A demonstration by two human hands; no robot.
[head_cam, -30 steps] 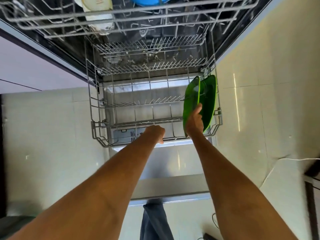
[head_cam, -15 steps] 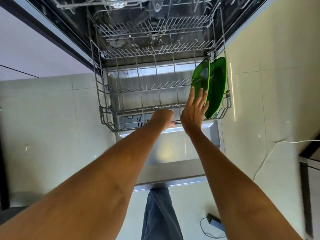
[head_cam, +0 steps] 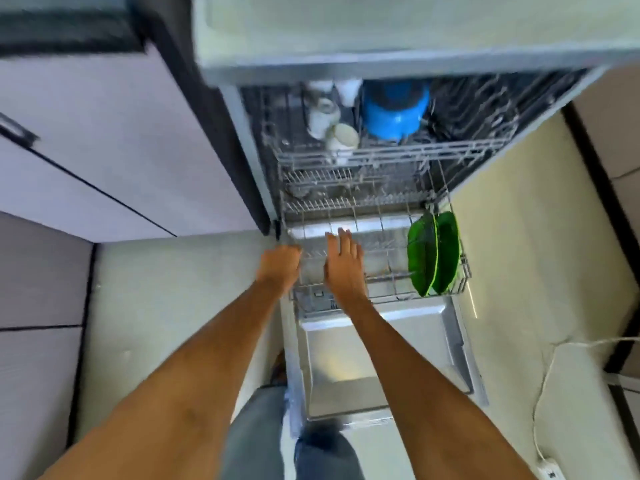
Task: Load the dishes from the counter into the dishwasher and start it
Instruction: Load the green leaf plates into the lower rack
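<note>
The dishwasher stands open with its door (head_cam: 381, 358) folded down over the floor. Two green plates (head_cam: 433, 254) stand on edge side by side at the right end of the pulled-out lower rack (head_cam: 381, 296). My right hand (head_cam: 343, 268) hovers over the rack's left half with straight fingers and holds nothing. At the rack's left front corner my left hand (head_cam: 280, 268) is curled into a fist; I see nothing in it. The upper rack (head_cam: 388, 157) carries a blue bowl (head_cam: 394, 112) and white cups (head_cam: 329, 123).
Pale cabinet fronts (head_cam: 104, 150) rise on the left, and the counter edge (head_cam: 381, 67) runs above the dishwasher. A white cable (head_cam: 543, 382) and a power strip (head_cam: 550, 472) lie on the tiled floor to the right. My trouser leg (head_cam: 259, 434) is beside the door.
My right hand let go of the green plate, opened and moved left across the lower rack. The view swung up and back, bringing the upper rack and counter into sight.
</note>
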